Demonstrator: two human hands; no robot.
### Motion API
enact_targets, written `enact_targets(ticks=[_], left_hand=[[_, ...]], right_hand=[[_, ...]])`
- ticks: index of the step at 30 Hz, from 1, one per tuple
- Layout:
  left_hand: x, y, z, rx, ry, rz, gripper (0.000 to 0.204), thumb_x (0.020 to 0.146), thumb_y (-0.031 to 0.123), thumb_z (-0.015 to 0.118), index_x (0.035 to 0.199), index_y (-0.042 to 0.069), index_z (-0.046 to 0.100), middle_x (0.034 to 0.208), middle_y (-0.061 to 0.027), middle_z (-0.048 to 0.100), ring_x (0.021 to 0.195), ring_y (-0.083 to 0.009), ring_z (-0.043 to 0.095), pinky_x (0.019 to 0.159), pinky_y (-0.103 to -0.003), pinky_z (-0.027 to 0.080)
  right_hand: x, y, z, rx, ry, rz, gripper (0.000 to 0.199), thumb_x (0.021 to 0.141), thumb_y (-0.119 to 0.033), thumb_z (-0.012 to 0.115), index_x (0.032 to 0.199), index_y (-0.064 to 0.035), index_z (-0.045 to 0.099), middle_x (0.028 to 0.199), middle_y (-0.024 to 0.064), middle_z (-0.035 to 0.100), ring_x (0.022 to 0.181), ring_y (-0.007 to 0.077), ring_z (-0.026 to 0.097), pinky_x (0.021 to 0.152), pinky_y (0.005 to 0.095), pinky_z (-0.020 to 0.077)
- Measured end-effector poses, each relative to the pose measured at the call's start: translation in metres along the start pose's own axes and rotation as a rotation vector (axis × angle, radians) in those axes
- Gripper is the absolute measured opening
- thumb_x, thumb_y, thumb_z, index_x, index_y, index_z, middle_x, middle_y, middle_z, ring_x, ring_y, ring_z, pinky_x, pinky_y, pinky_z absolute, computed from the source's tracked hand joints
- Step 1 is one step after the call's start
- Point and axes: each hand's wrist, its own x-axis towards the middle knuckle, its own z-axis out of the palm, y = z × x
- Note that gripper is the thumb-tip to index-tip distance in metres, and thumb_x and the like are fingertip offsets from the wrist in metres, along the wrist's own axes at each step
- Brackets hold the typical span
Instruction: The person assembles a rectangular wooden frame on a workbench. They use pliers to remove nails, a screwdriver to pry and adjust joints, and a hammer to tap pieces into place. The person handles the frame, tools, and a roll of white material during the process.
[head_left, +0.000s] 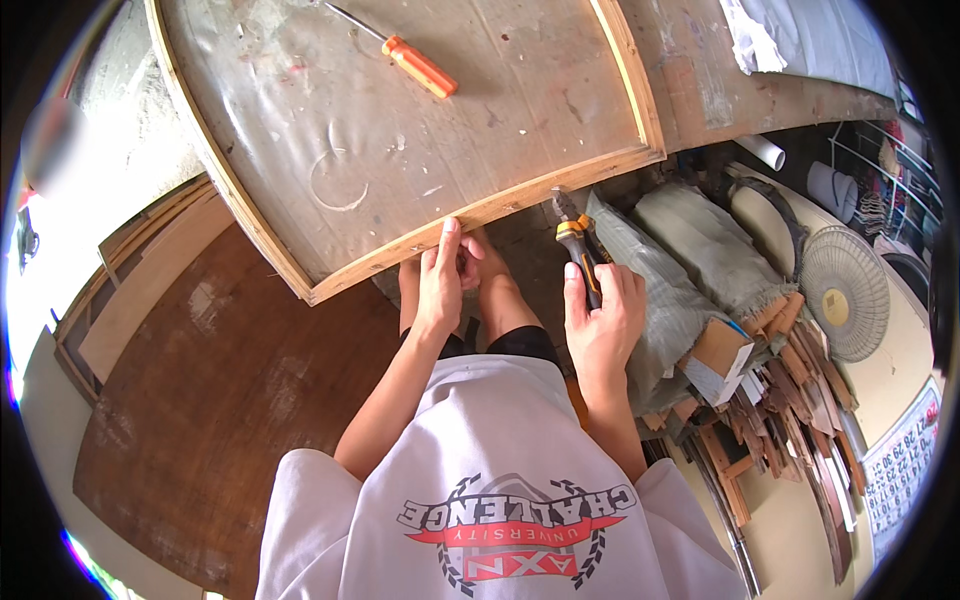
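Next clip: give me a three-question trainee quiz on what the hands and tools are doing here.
1. True or false: the right hand holds the pliers by their handles.
2. Where does the left hand rest?
A. on the screwdriver
B. on the near edge of the wooden panel
C. on the fan
3. Fill in: the orange-handled screwdriver lies untouched on top of the ____.

Key
1. True; the pliers' nose points up toward the panel's near corner.
2. B; the fingers press against the frame edge.
3. panel, far from both hands.
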Motion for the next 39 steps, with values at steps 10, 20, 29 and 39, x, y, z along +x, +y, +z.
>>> enact_targets(ticks=[10, 20, 29, 39], left_hand=[[0.0, 0.003, -0.002, -0.039, -0.075, -0.003, 0.058, 0.109, 0.053, 0.045, 0.08, 0.005, 0.061, 0.058, 0.0003, 0.042, 0.05, -0.0101, 0.031, 0.05, -0.027, 0.027], [-0.002, 0.005, -0.003, 0.061, -0.118, 0.033, 0.065, 0.11, 0.056, 0.037, 0.084, 0.003, 0.063, 0.061, -0.0003, 0.046, 0.053, -0.0096, 0.035, 0.053, -0.027, 0.028], [-0.021, 0.017, 0.01, 0.304, -0.373, 0.082, 0.05, 0.111, 0.042, 0.046, 0.09, 0.001, 0.066, 0.077, 0.001, 0.06, 0.069, -0.0067, 0.05, 0.061, -0.022, 0.039], [-0.018, 0.002, -0.005, 0.115, -0.131, 0.074, 0.055, 0.112, 0.045, 0.043, 0.081, 0.003, 0.06, 0.062, -0.001, 0.049, 0.054, -0.0083, 0.038, 0.052, -0.026, 0.032]], right_hand=[[-0.005, 0.008, 0.008, 0.032, 0.005, -0.055, 0.026, 0.092, -0.02, 0.077, 0.087, -0.001, 0.059, 0.08, 0.0131, 0.06, 0.075, 0.0341, 0.057, 0.066, 0.0453, 0.0468], [-0.013, 0.059, 0.044, 0.704, -0.053, 0.159, 0.034, 0.099, -0.026, 0.069, 0.079, -0.0037, 0.054, 0.064, 0.0043, 0.044, 0.054, 0.0169, 0.04, 0.051, 0.0331, 0.0326], [-0.006, 0.036, -0.024, 0.013, -0.317, -0.626, 0.029, 0.081, -0.027, 0.082, 0.08, -0.0093, 0.059, 0.086, 0.0068, 0.057, 0.106, 0.0342, 0.062, 0.08, 0.0459, 0.0498], [-0.004, 0.017, 0.009, 0.046, -0.044, -0.26, 0.029, 0.086, -0.026, 0.081, 0.083, -0.0079, 0.058, 0.087, 0.0074, 0.056, 0.099, 0.0353, 0.058, 0.082, 0.0489, 0.0446]])
